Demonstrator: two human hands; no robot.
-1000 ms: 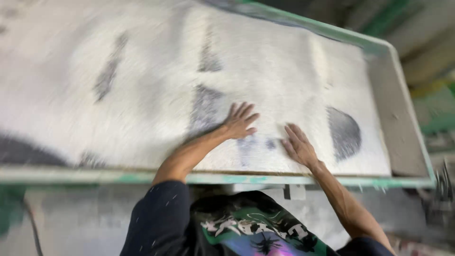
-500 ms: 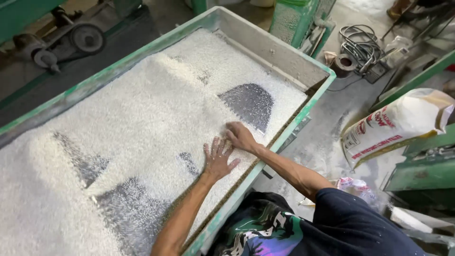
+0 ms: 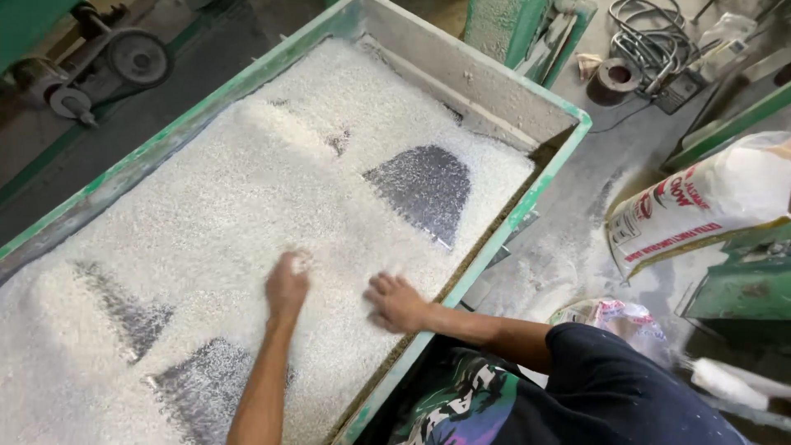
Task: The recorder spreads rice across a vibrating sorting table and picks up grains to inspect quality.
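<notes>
head view: left hand (image 3: pixel 287 285) cupped, scooping rice (image 3: pixel 247 189); right hand (image 3: pixel 395 302) flat, fingers spread on rice.

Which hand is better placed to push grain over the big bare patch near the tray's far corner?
Right, probably. The right hand lies flat on the rice on the side nearer the bare patch; the left hand is further off and bunched over grain.

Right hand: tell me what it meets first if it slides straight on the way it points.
Right hand points left across the rice; the left hand probably comes first, though depth is unclear.
</notes>
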